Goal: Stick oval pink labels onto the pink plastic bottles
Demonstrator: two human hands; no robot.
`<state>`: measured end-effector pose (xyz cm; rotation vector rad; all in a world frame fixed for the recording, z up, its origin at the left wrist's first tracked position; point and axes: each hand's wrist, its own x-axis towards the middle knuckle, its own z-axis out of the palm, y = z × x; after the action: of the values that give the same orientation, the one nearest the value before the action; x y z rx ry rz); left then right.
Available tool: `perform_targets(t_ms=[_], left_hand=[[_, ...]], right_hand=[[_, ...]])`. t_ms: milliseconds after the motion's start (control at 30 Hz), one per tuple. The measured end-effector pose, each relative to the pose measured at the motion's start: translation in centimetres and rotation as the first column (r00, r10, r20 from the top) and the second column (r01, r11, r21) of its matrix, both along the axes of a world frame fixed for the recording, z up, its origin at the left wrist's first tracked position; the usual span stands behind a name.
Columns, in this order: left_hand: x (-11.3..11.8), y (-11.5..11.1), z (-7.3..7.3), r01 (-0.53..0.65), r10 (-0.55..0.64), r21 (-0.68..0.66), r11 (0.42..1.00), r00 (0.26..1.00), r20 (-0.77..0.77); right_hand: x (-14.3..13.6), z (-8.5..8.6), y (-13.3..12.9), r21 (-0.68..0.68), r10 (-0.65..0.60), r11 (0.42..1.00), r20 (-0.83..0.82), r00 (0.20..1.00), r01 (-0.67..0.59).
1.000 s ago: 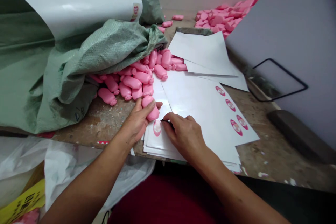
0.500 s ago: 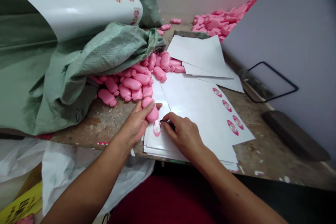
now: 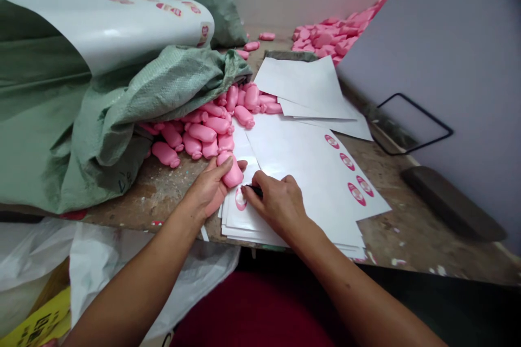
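At a scuffed brown worktable, a person's left hand grips a small, rounded pink bottle between thumb and fingers, tilted at the left edge of a stack of glossy white paper sheets. The right hand, fingers pinched around a slim black tool, is over the stack, the tool's tip at an oval pink-and-white label just beside the held bottle. Four more oval pink labels show toward the right edge of the sheets. Beyond the left hand, a pile of similar pink bottles lies at the mouth of a green woven sack, with a curled white sheet of printed labels draped above. Farther back sits a heap of pink pieces.
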<state>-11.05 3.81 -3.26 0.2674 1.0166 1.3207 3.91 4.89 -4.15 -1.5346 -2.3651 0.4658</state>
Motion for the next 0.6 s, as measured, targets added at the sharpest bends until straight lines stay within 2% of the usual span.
perform_targets(t_ms=[67,133,233,333,433,500,600], left_hand=[[-0.1,0.0,0.0,0.006,-0.006,0.005,1.0,1.0,-0.018],[-0.1,0.1,-0.1,0.013,-0.012,0.013,1.0,0.999,-0.04],[0.0,0.2,-0.1,0.019,-0.016,0.038,0.999,0.996,-0.086],[0.5,-0.5,0.7,0.034,-0.025,0.065,0.997,0.99,-0.14],[1.6,-2.4,2.2,0.142,-0.128,0.084,0.986,0.981,-0.147],[2.5,-4.1,3.2,0.221,-0.213,0.084,0.972,0.973,-0.088],[3.8,-6.1,4.1,0.271,-0.273,0.06,0.961,0.962,0.025]], right_hand=[[0.3,0.4,0.1,-0.097,-0.029,0.995,-0.106,0.994,0.019],[0.8,1.2,-0.1,-0.261,-0.074,0.965,-0.29,0.954,-0.005],[2.0,2.8,-0.5,-0.462,-0.194,0.878,-0.58,0.791,-0.123],[3.1,4.2,-1.1,-0.485,-0.238,0.855,-0.682,0.691,-0.184],[4.2,4.9,-1.8,-0.481,-0.243,0.857,-0.695,0.677,-0.186],[4.8,5.1,-2.3,-0.479,-0.242,0.857,-0.702,0.67,-0.192],[5.6,4.9,-3.0,-0.482,-0.244,0.847,-0.727,0.642,-0.225]])
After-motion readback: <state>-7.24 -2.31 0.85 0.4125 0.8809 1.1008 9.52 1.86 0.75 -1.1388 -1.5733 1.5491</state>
